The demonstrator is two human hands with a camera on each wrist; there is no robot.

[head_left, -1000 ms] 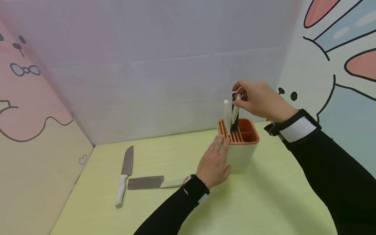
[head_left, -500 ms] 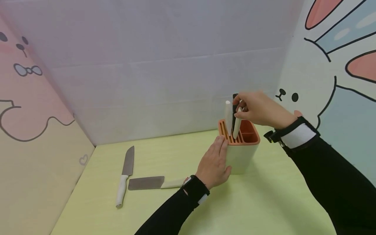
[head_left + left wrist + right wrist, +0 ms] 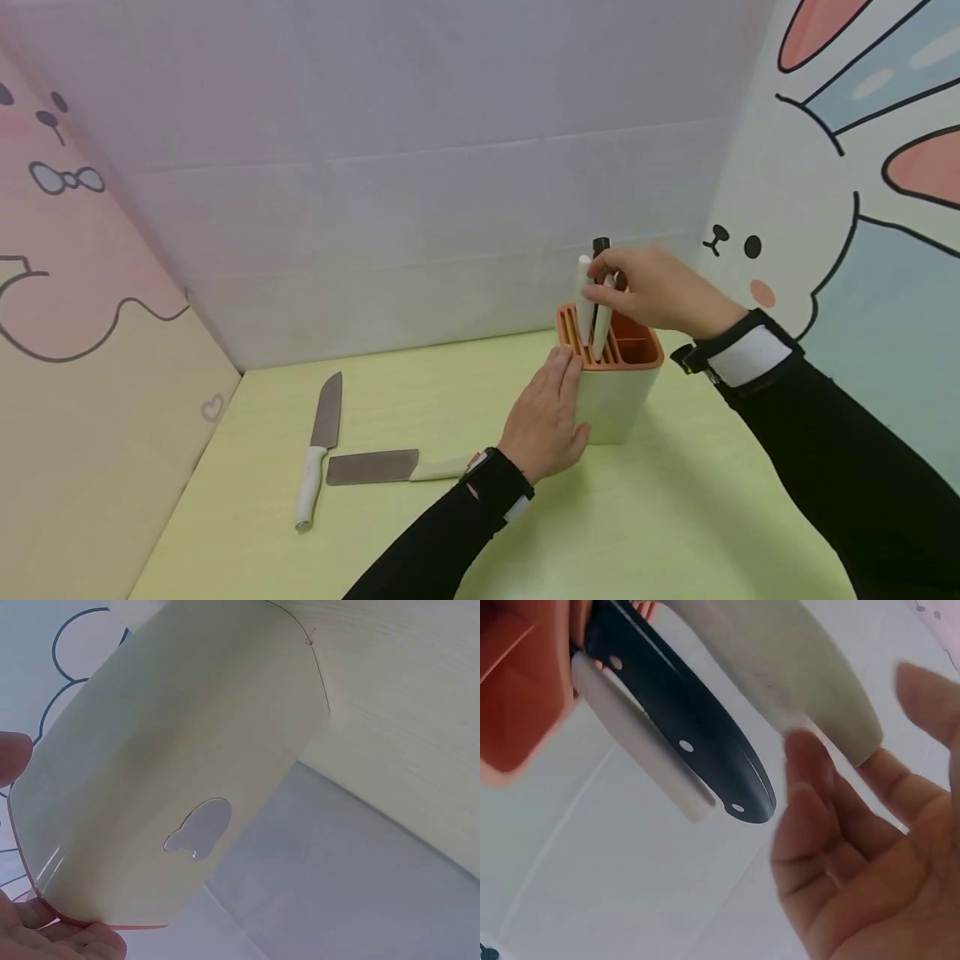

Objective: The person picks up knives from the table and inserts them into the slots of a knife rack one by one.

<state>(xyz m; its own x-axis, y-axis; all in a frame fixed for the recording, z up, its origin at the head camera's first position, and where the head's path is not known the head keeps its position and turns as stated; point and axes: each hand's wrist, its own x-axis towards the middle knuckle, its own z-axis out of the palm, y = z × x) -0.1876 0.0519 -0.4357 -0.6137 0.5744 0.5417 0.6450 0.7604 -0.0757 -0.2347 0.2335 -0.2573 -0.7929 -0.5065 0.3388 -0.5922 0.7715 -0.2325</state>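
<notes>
A pale knife holder (image 3: 615,407) with an orange slotted top stands at the table's back right. My left hand (image 3: 542,421) rests its straight fingers on the holder's left side near the rim; the left wrist view shows its fingertips at the orange edge of the holder (image 3: 142,757). Upright in the slots are a white handle (image 3: 582,304), a black handle (image 3: 601,246) and another white handle (image 3: 602,335). My right hand (image 3: 651,287) is beside them. In the right wrist view its fingers (image 3: 810,765) touch the end of the nearest pale handle (image 3: 810,671), not wrapped round it.
To the left, a knife with a pointed blade (image 3: 327,412) and white handle lies lengthwise on the light green table (image 3: 405,550). A cleaver (image 3: 372,467) lies crosswise beside it, its handle reaching the left wrist. Walls with cartoon drawings surround the table.
The right hand has come down and slightly left, lowering the white-handled knife into a slot, and its pinch has loosened. The left hand has stayed against the holder.
</notes>
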